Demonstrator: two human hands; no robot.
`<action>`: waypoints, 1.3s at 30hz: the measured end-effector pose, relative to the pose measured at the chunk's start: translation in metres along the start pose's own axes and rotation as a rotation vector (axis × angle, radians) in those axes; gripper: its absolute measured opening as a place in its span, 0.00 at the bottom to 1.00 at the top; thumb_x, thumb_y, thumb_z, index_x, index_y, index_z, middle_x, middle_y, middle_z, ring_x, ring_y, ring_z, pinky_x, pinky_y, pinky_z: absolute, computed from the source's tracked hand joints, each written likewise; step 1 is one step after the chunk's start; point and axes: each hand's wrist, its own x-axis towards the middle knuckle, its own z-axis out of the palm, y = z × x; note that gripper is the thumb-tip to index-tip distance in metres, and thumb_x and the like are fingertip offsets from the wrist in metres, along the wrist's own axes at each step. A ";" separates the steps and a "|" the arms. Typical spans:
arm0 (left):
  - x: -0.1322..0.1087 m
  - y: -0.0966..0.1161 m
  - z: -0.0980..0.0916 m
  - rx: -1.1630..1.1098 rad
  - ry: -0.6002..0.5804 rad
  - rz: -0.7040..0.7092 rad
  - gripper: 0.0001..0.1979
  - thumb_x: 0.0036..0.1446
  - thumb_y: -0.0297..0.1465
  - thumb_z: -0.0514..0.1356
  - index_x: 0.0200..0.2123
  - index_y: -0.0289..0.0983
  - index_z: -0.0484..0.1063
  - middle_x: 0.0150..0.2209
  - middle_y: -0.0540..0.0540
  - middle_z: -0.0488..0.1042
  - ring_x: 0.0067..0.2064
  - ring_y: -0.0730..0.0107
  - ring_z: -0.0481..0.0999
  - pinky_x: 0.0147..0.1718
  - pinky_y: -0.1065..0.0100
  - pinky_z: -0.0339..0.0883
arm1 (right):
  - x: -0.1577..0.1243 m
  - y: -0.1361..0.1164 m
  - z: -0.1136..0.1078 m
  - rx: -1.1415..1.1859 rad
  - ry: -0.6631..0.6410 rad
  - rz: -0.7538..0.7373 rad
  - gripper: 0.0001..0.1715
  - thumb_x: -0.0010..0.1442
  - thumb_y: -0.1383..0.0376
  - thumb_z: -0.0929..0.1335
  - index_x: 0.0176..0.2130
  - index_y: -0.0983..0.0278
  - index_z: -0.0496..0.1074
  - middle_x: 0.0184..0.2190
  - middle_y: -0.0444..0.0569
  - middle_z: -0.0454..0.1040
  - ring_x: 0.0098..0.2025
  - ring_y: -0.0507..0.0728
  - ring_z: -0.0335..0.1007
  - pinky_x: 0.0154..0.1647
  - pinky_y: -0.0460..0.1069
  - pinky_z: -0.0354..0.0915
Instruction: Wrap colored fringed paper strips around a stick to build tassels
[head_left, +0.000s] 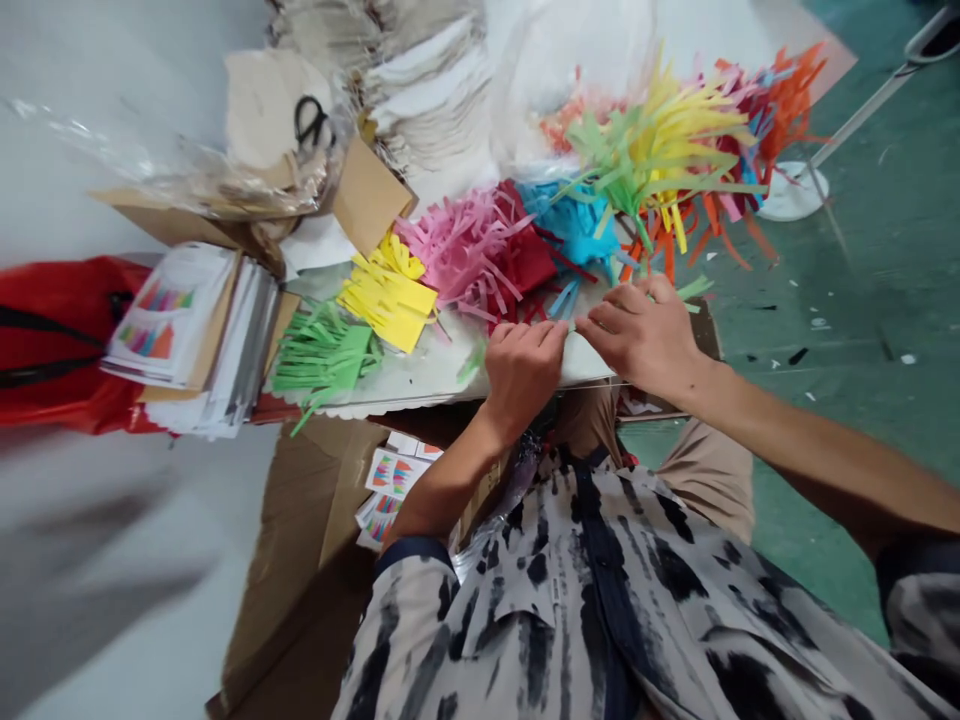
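My left hand (pixel 527 372) is closed at the table's front edge, fingers curled. Close beside it, my right hand (pixel 646 335) is also closed, fingertips almost meeting the left ones. Light green fringed tissue paper (pixel 696 290) sticks out past my right hand, and a blurred light green end shows left of my left hand. The part between my fingers is mostly hidden. Beyond my hands lie fringed tissue bundles: pink (pixel 472 245), dark red (pixel 529 262), blue (pixel 576 222), yellow (pixel 401 305) and green (pixel 330 352). A yellow and light green heap (pixel 660 140) rises behind my right hand.
Stacked printed cards (pixel 176 310) stand at the left by a red bag (pixel 56 345). Black-handled scissors (pixel 310 122) lie among plastic and cardboard. White bundles (pixel 431 85) fill the back. Below the table is a cardboard box (pixel 300 540); a stand (pixel 795 192) is at right.
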 end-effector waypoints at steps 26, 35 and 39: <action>-0.020 0.020 -0.023 -1.243 0.069 -0.496 0.15 0.58 0.46 0.79 0.32 0.42 0.86 0.42 0.47 0.86 0.44 0.66 0.82 0.52 0.61 0.76 | 0.003 -0.039 -0.017 0.975 -0.018 0.211 0.16 0.65 0.45 0.78 0.37 0.52 0.88 0.40 0.49 0.84 0.44 0.62 0.81 0.47 0.58 0.75; -0.008 0.015 -0.023 -1.196 0.071 -0.499 0.20 0.56 0.49 0.79 0.32 0.39 0.85 0.33 0.49 0.81 0.36 0.71 0.77 0.40 0.68 0.71 | 0.023 -0.036 -0.031 0.792 -0.017 0.225 0.18 0.67 0.44 0.77 0.39 0.53 0.87 0.37 0.47 0.86 0.38 0.60 0.79 0.39 0.55 0.70; -0.006 0.005 -0.013 -1.178 0.129 -0.486 0.20 0.55 0.49 0.80 0.31 0.39 0.84 0.33 0.49 0.80 0.36 0.71 0.76 0.39 0.67 0.70 | 0.036 -0.034 -0.020 0.701 -0.101 0.203 0.20 0.66 0.44 0.77 0.35 0.56 0.85 0.32 0.46 0.85 0.32 0.57 0.76 0.34 0.54 0.66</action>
